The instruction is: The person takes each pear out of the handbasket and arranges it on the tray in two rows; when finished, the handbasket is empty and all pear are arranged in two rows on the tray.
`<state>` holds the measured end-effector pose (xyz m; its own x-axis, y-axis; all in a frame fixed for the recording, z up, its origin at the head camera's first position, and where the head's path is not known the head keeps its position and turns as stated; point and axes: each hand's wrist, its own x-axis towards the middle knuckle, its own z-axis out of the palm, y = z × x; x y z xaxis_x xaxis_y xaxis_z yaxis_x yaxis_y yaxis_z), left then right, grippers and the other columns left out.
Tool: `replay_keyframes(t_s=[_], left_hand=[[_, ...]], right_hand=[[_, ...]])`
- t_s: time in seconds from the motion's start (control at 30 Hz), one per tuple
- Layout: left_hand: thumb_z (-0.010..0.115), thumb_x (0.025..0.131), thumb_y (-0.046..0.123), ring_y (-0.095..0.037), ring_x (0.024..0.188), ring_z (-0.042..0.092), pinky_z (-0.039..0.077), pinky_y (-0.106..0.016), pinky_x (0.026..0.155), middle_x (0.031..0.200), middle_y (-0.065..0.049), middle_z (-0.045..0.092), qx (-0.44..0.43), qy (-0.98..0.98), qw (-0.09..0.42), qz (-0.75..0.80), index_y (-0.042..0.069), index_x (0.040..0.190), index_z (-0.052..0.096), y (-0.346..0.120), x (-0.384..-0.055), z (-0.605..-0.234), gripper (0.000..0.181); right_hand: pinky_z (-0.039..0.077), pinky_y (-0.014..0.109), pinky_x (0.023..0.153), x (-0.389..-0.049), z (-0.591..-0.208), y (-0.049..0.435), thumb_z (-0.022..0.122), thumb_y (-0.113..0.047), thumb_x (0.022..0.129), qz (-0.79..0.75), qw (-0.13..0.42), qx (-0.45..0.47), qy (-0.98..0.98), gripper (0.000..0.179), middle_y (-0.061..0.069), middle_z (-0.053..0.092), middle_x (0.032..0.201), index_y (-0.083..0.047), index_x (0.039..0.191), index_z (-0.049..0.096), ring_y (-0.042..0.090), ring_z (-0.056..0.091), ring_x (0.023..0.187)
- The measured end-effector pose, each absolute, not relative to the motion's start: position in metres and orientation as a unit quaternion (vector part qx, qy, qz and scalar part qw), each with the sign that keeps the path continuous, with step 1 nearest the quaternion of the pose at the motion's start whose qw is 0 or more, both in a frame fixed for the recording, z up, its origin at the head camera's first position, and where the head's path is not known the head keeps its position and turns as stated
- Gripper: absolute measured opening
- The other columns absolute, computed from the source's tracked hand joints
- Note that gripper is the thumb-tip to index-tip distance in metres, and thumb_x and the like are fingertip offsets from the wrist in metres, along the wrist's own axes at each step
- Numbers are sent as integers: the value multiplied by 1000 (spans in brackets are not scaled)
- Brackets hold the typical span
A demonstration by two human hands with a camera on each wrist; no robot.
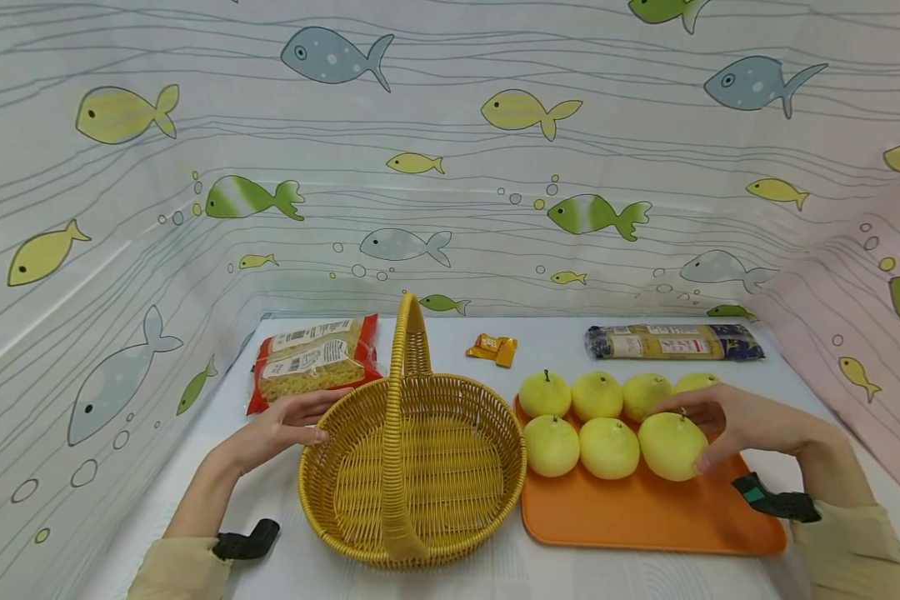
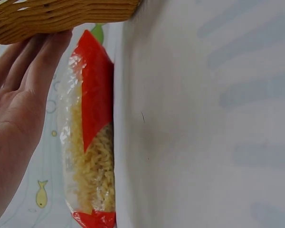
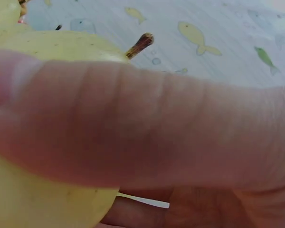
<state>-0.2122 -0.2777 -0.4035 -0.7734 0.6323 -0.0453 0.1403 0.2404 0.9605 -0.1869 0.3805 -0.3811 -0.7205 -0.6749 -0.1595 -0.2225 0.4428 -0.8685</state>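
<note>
A round yellow pear [image 1: 672, 446] at the right end of the front row is gripped by my right hand [image 1: 753, 421], thumb in front and fingers behind. In the right wrist view the thumb crosses close over the pear [image 3: 61, 204], hiding much of it; a brown stem shows above. Whether it touches the orange tray [image 1: 645, 521] cannot be told. Several more pears [image 1: 608, 447] stand on that tray in two rows. My left hand [image 1: 281, 429] rests against the left side of a wicker basket [image 1: 412, 467] with a tall handle, its fingers nearly straight.
Bags of pasta [image 1: 311, 358] lie behind the left hand, at the basket's back left. Small orange-wrapped packets [image 1: 492, 348] lie behind the basket, and a long pack of noodles [image 1: 675, 342] behind the tray. A fish-print curtain [image 1: 450, 192] encloses the table.
</note>
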Motion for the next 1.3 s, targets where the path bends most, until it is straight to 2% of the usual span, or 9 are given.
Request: replay_keyframes(t_s=[0.47,0.9,1.13,1.3], left_hand=[[58,97,6,0,130,52,47,-22,99,154,-22,41,243,763,217,559,2,153,37,-278,-212,-405,60],[57,97,5,-1,131,50,46,-22,99,154,-26,39,254,753,222,564,0,153,36,-277,-215,-406,60],[57,97,4,-1,131,51,47,-24,99,155,-24,38,247,753,230,565,1,153,36,-278,-215,-407,61],[58,97,5,-1,131,51,48,-24,99,155,-24,38,248,755,227,563,2,154,36,-279,-216,-407,61]], right_hand=[[48,21,96,-193,-394,381,78,-6,81,-440,324,-268,793,66,12,55,144,-4,142,53,9,59,123],[47,18,95,-175,-403,389,77,-10,85,-426,251,-245,834,64,-1,56,144,-10,144,53,0,56,122],[49,18,91,-170,-399,386,76,-12,87,-424,255,-233,838,61,-16,57,137,-7,143,52,-3,55,117],[49,18,88,-169,-395,384,77,-16,85,-411,269,-207,846,66,8,58,139,-1,143,50,-4,57,112]])
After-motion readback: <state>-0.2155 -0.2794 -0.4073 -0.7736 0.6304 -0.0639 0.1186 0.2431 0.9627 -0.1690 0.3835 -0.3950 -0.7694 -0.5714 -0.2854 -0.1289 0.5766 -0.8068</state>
